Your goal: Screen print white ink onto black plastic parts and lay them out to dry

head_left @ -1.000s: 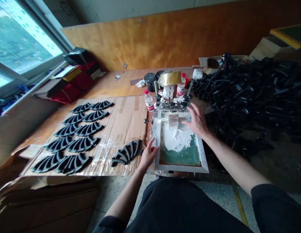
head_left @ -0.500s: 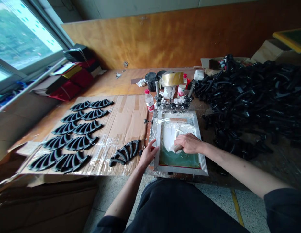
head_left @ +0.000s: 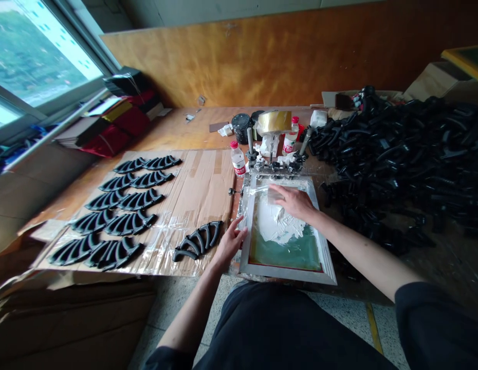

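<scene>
Screen-printing frame (head_left: 287,272), silver-edged with a green mesh, lay flat at the near edge of the wooden workbench (head_left: 177,131), directly in front of the person, its far end clamped in a metal hinge fixture (head_left: 275,165). White ink (head_left: 279,223) was spread thickly over the far half of the mesh. The right hand (head_left: 295,201) rested on the screen at the far part of that ink, palm down with fingers curled; something pale showed under it, but whether the hand gripped a tool I could not tell. The left hand (head_left: 231,242) pressed on the frame's left rail, fingers loosely spread and holding nothing.

Just left of that hand a single black curved plastic part (head_left: 198,240) lay on plastic-covered cardboard (head_left: 200,190). Farther left on the same sheet, more such parts (head_left: 119,208) sat in two neat rows. Behind the fixture stood a small clear bottle with a red cap (head_left: 238,159), a black tub (head_left: 241,127), a roll of gold-coloured tape (head_left: 276,122) and a second bottle (head_left: 289,141). To the right, a large heap of black parts (head_left: 404,154) covered the bench. At far left, under the window (head_left: 38,56), red and black bags (head_left: 115,123) were stacked.
</scene>
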Demonstrator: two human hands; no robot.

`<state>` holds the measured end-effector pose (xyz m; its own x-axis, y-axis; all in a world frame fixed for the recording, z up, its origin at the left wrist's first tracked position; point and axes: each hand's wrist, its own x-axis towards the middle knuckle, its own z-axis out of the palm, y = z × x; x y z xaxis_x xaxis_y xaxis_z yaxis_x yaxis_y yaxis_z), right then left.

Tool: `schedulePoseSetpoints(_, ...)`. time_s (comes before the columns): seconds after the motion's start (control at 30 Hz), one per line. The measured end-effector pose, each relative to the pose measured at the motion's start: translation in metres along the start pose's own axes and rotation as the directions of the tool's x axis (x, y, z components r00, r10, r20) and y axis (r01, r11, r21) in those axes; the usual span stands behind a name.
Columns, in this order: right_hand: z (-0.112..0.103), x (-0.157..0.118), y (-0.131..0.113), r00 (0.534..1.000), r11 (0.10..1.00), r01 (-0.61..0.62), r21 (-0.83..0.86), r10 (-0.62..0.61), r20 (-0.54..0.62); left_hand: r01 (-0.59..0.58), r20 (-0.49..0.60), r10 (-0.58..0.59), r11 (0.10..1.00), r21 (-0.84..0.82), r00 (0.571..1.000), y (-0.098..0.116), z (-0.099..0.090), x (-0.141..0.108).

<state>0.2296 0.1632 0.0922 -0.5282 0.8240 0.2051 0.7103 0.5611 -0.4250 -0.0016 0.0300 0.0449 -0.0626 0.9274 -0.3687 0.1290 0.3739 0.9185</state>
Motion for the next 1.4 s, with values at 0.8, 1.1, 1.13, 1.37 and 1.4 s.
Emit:
schedulePoseSetpoints(0.8,0.067,-0.061,-0.032,0.996,0.998,-0.027,-0.052,0.031,0.085,0.222,0.116,-0.191,0.9,-0.376,0.975,0.019,0.066,-0.038)
schedulePoseSetpoints(1.1,0.155,-0.007,-0.162,0.89,0.909,0.357,0.216,-0.401,0.217,0.16,-0.55,-0.419,0.875,-0.457,0.723,-0.079,-0.07,-0.058)
schedulePoseSetpoints(1.13,0.168,0.004,-0.165,0.889,0.917,0.35,0.193,-0.39,0.241,0.235,-0.57,-0.451,0.88,-0.413,0.687,-0.094,-0.088,-0.06)
schedulePoseSetpoints(1.37,0.229,0.04,-0.186,0.841,0.952,0.294,-0.083,-0.216,0.496,0.53,-0.469,-0.555,0.824,-0.2,0.687,-0.153,-0.14,-0.047)
schedulePoseSetpoints(1.4,0.233,0.04,-0.19,0.835,0.956,0.281,-0.082,-0.202,0.511,0.547,-0.458,-0.556,0.821,-0.167,0.694,-0.154,-0.147,-0.042)
